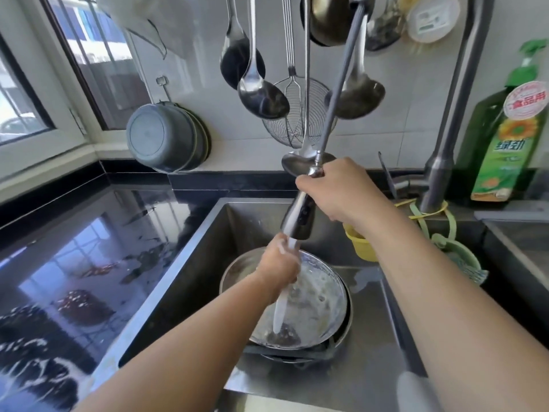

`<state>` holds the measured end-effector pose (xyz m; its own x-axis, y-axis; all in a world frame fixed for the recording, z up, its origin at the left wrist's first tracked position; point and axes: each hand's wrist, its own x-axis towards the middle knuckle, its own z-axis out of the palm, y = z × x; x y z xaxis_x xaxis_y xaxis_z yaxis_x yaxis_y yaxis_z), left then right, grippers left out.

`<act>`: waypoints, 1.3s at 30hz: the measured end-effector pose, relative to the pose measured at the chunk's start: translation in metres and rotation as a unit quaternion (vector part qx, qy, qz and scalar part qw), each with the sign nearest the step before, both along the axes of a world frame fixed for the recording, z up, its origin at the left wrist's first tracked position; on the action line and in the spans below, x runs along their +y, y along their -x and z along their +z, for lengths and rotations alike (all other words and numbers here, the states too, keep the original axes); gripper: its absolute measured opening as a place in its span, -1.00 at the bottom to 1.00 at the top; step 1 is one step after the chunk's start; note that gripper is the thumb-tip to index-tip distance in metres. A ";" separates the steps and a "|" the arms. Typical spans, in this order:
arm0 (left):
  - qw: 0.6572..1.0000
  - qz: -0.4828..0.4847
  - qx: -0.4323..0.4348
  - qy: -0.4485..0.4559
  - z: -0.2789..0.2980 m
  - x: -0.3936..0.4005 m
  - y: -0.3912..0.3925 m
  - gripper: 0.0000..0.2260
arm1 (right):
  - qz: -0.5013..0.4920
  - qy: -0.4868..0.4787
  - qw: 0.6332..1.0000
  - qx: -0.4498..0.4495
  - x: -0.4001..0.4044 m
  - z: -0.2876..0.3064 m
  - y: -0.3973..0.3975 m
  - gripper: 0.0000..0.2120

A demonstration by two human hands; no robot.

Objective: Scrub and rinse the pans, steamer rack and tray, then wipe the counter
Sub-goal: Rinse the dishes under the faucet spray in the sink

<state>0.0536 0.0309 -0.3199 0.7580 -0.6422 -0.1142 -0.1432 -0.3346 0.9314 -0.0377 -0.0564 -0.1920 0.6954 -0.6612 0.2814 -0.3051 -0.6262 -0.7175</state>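
1. While water streams onto it, a soapy steel pan (315, 295) sits tilted in the sink (190, 263) atop other ware; likely slick, stiff and light, best gripped at its rim.
2. Right hand (338, 188) clamps one sprayer (298, 215); left hand (280, 264) is under the stream, grip unclear.
3. Hanging on the wall: about four ladles (261, 93), one strainer (297, 114).

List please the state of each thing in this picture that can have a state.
Spray head: pulled out, water running.
Right hand: grips the spray head.
Left hand: under the stream; fingers hidden.
Pan: in the sink, soapy, tilted.
Sink: wet.
Counter: wet, foam at near end.
Detergent bottle: upright.
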 end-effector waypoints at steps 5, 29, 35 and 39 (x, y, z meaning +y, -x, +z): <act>0.987 -0.118 -0.096 -0.057 0.008 0.005 0.007 -0.86 | 0.010 -0.007 1.000 -0.016 0.003 -0.006 -0.005 -0.68; 0.955 -0.133 0.215 0.152 0.019 0.021 0.007 -0.75 | -0.009 0.065 0.997 0.027 -0.017 -0.011 -0.001 -0.72; 0.948 -0.134 0.241 0.157 0.010 0.021 0.007 -0.63 | 0.004 0.049 0.998 0.030 -0.021 -0.009 0.002 -0.72; 0.972 -0.113 0.170 0.113 0.007 0.015 0.007 -0.90 | -0.001 0.051 0.998 0.031 -0.022 -0.011 0.000 -0.74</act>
<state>0.0467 0.0462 -0.3124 0.5381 -0.8254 -0.1709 0.1408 -0.1119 0.9837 -0.0381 -0.0788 -0.2030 0.7121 -0.6327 0.3043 -0.3478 -0.6944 -0.6299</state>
